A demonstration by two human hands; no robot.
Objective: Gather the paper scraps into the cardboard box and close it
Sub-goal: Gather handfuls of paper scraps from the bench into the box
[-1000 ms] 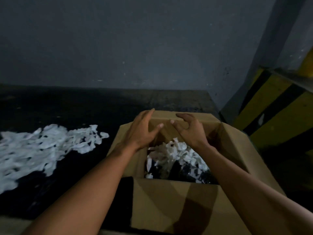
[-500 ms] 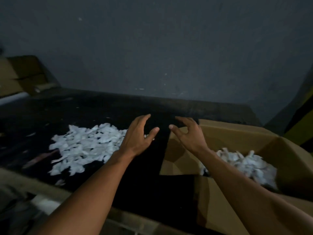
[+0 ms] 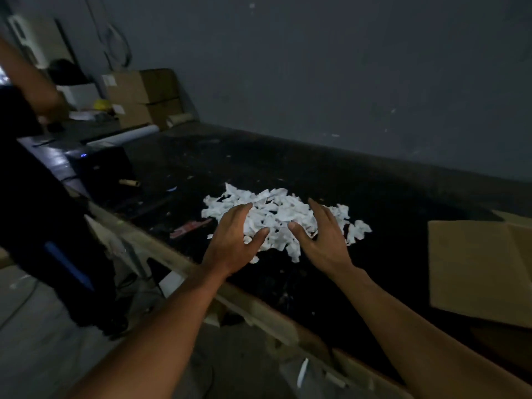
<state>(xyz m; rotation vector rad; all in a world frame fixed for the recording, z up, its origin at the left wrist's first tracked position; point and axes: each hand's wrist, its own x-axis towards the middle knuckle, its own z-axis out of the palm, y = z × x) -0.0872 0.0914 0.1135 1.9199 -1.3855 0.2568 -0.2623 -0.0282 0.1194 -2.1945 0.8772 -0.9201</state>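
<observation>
A heap of white paper scraps point(image 3: 280, 214) lies on the black table point(image 3: 331, 180). My left hand point(image 3: 233, 240) hovers over the heap's near left side, fingers spread, holding nothing. My right hand point(image 3: 325, 237) is at the heap's near right side, also spread and empty. The two thumbs point toward each other above the scraps. The cardboard box point(image 3: 472, 263) stands at the right edge of the view, only its left flap and wall showing; its inside is out of sight.
Another person in dark clothing point(image 3: 37, 174) stands at the left by the table's corner. Stacked cardboard boxes point(image 3: 144, 96) and a paper roll point(image 3: 126, 136) sit at the far left end. A red strip point(image 3: 190, 227) lies left of the heap. The table's pale front edge point(image 3: 178, 260) runs diagonally.
My hands left the box and swung left to the scrap heap. The view turned left with them, so the box slid to the right edge and the person came into sight.
</observation>
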